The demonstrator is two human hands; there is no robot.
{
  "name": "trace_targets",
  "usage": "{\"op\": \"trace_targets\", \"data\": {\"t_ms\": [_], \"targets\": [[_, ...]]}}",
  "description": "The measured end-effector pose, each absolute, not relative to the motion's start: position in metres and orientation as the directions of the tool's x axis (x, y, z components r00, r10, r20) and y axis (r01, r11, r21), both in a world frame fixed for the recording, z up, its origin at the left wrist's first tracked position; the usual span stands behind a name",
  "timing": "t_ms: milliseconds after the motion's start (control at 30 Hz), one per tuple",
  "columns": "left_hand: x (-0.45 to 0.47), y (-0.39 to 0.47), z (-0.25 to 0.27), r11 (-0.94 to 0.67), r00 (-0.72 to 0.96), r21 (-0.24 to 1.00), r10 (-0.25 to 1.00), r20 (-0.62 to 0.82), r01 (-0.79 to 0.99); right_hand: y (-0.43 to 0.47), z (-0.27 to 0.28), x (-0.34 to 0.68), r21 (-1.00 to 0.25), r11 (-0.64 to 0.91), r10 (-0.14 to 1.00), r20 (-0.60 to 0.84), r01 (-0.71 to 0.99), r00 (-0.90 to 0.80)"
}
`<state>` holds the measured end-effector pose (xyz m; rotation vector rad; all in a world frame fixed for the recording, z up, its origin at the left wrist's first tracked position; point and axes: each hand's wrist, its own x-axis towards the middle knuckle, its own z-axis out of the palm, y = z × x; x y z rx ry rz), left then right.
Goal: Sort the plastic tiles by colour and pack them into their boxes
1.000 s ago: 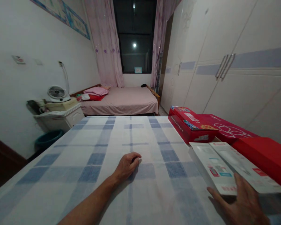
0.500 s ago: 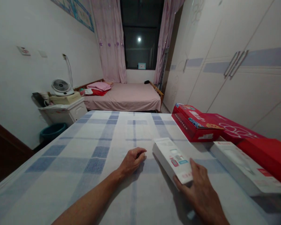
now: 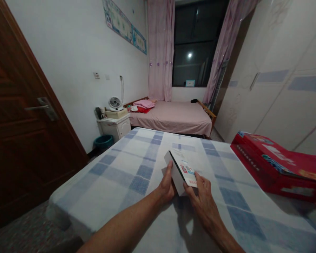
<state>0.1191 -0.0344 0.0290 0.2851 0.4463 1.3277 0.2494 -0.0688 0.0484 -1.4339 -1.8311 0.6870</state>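
A long white cardboard box point(image 3: 177, 177) with small coloured prints on its top is tilted between my two hands, over the checked tablecloth. Along its left upper edge runs a dark gap under the lid point(image 3: 179, 157). My left hand point(image 3: 168, 186) wraps the box's left side, thumb against the side wall and the other fingers mostly hidden beneath. At the near end, my right hand point(image 3: 203, 193) grips the lid, its fingers on the right edge and its thumb at the near left corner.
Red boxes point(image 3: 260, 172) sit at the table's right side. The blue-and-white tablecloth point(image 3: 116, 158) covers the table. Beyond it are a pink bed point(image 3: 173, 114), a white cabinet point(image 3: 123, 128) with a fan point(image 3: 116, 103), and a bin point(image 3: 104, 141). A brown door point(image 3: 21, 147) stands left.
My left hand has moved onto the box and taken hold of its side. The box has shifted left and tilted, and a dark gap shows under the lid. The view has turned left.
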Motion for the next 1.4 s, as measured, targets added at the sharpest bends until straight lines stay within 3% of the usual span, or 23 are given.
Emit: {"op": "trace_targets", "data": {"t_ms": [133, 233, 333, 433, 533, 733, 833, 933, 1133, 1333, 1400], "targets": [[0.114, -0.037, 0.037, 0.228, 0.147, 0.414, 0.965, -0.217, -0.881, -0.064, 0.043, 0.252, -0.812, 0.312, 0.95, 0.272, 0.494, -0.152], [0.103, -0.039, 0.045, 0.266, 0.159, 0.412, 0.948, -0.275, -0.872, -0.055, 0.044, 0.264, -0.891, 0.173, 0.984, 0.176, 0.419, -0.033], [0.079, -0.045, 0.054, 0.298, 0.196, 0.421, 0.943, -0.268, -0.857, -0.045, 0.043, 0.277, -0.971, 0.005, 0.993, 0.034, 0.239, 0.115], [0.039, -0.056, 0.062, 0.304, 0.182, 0.505, 0.944, -0.276, -0.808, -0.038, 0.04, 0.284, -0.989, -0.113, 0.983, -0.098, 0.091, 0.153], [-0.012, -0.072, 0.073, 0.242, 0.052, 0.637, 0.952, -0.301, -0.732, -0.04, 0.042, 0.282, -0.983, -0.179, 0.973, -0.171, 0.044, 0.153], [-0.095, -0.094, 0.099, 0.254, -0.261, 0.861, 0.882, -0.393, -0.441, -0.054, 0.056, 0.275, -0.988, -0.137, 0.983, -0.127, 0.07, 0.131], [-0.11, -0.093, 0.108, 0.34, -0.376, 0.937, 0.86, -0.345, -0.081, -0.052, 0.057, 0.278, -0.985, -0.127, 0.987, -0.114, 0.115, 0.117], [-0.113, -0.088, 0.11, 0.378, -0.446, 0.906, 0.856, -0.263, 0.192, -0.047, 0.054, 0.283, -0.982, -0.114, 0.99, -0.1, 0.153, 0.094], [-0.112, -0.079, 0.107, 0.347, -0.552, 0.848, 0.83, -0.078, 0.401, -0.048, 0.057, 0.28, -0.979, -0.144, 0.986, -0.129, 0.144, 0.103], [-0.122, -0.078, 0.112, 0.336, -0.511, 0.551, 0.836, 0.199, 0.764, -0.048, 0.053, 0.28, -0.98, -0.121, 0.989, -0.106, 0.155, 0.102], [-0.128, -0.08, 0.113, 0.328, -0.523, 0.577, 0.826, 0.209, 0.748, -0.049, 0.049, 0.28, -0.987, -0.136, 0.988, -0.128, 0.09, 0.083]]}}
